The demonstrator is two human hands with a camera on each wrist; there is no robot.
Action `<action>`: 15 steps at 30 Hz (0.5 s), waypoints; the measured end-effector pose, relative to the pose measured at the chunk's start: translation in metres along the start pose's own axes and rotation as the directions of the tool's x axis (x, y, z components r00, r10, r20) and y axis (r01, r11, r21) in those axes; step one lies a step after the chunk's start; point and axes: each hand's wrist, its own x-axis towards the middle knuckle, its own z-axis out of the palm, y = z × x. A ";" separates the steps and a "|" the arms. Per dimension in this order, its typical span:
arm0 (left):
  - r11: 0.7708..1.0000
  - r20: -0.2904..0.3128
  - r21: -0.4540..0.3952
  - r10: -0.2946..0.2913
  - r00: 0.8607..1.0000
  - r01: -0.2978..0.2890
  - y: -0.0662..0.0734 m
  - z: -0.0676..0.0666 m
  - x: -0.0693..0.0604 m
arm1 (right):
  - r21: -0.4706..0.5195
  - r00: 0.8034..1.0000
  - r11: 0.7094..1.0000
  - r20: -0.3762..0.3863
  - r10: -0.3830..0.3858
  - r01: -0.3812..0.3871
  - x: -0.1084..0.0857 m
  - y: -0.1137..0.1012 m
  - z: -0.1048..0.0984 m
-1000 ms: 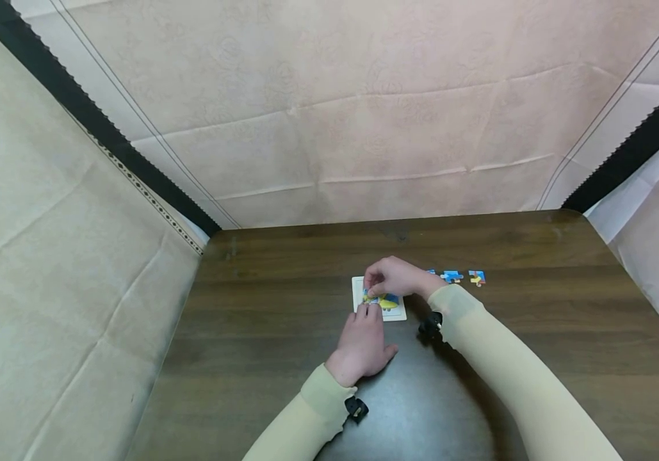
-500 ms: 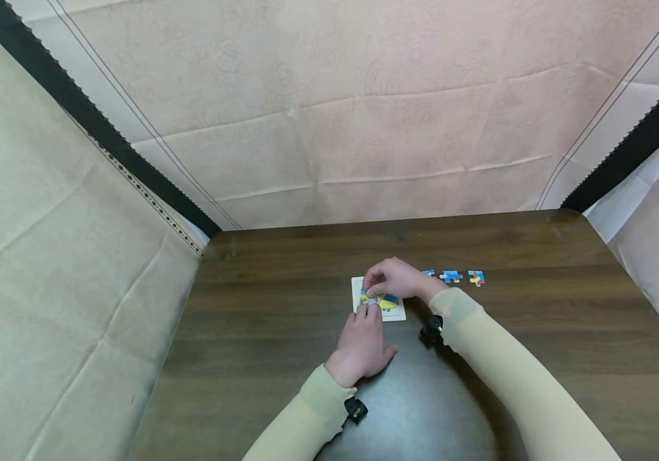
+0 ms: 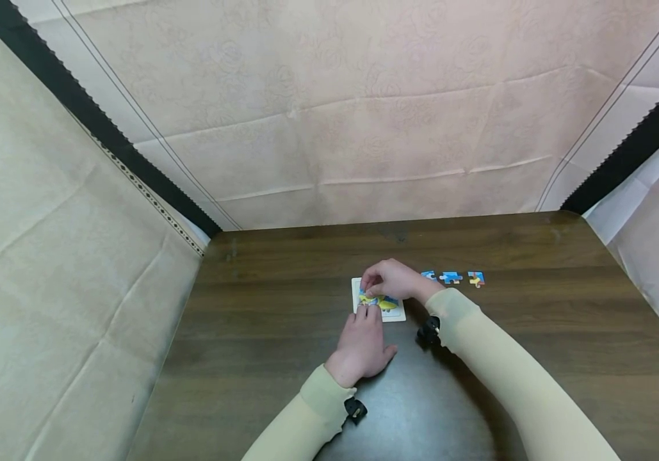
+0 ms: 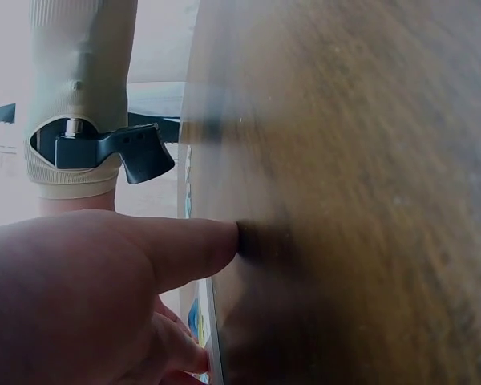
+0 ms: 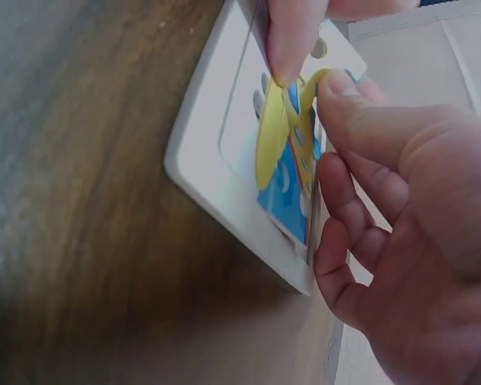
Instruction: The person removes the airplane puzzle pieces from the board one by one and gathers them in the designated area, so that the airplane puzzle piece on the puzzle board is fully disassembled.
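Observation:
A small white-rimmed puzzle board point(image 3: 396, 316) lies on the table, partly filled with blue and yellow jigsaw pieces point(image 5: 286, 188). My right hand point(image 3: 394, 279) reaches over it from the right. In the right wrist view, thumb and forefinger pinch a yellow-and-blue puzzle piece point(image 5: 309, 90) at the board's far part; its outline is partly covered. From the near side my left hand point(image 3: 362, 342) rests its extended fingertips on the board and the pieces. Its thumb point(image 4: 196, 250) sticks out sideways near the tabletop.
Three loose puzzle pieces lie in a row beyond the right wrist: one partly hidden piece point(image 3: 429, 274), a blue piece point(image 3: 451, 277) and a multicoloured piece point(image 3: 476, 278). The brown wooden table point(image 3: 260, 333) ends at a pale cloth backdrop point(image 3: 364, 141).
My right hand has shifted very slightly left over the board, and more of the nearest loose piece shows. The left hand stays where it was.

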 end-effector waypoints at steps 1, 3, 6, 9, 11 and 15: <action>1.000 0.004 0.000 -0.001 1.000 0.001 0.000 0.000 0.000 | 0.007 1.000 1.000 0.000 -0.001 0.001 0.000 0.000 0.000; 1.000 0.008 -0.005 -0.003 1.000 0.003 -0.001 0.001 0.001 | 0.021 1.000 1.000 -0.001 0.000 0.000 -0.001 -0.001 -0.001; 1.000 0.013 -0.008 -0.008 1.000 0.008 -0.001 0.003 0.002 | 0.037 1.000 0.999 -0.008 0.004 -0.004 -0.002 -0.001 -0.001; 1.000 0.011 -0.006 -0.015 1.000 0.015 -0.001 0.008 0.004 | 0.047 1.000 0.999 -0.022 0.011 -0.010 -0.002 0.000 0.000; 1.000 0.017 0.004 -0.020 1.000 0.020 0.000 0.011 0.005 | 0.053 0.999 0.999 -0.032 0.014 -0.012 -0.002 0.001 0.001; 1.000 0.027 -0.002 -0.029 0.999 0.029 0.002 0.012 0.004 | 0.080 0.999 0.997 -0.050 0.019 -0.015 -0.004 0.003 0.001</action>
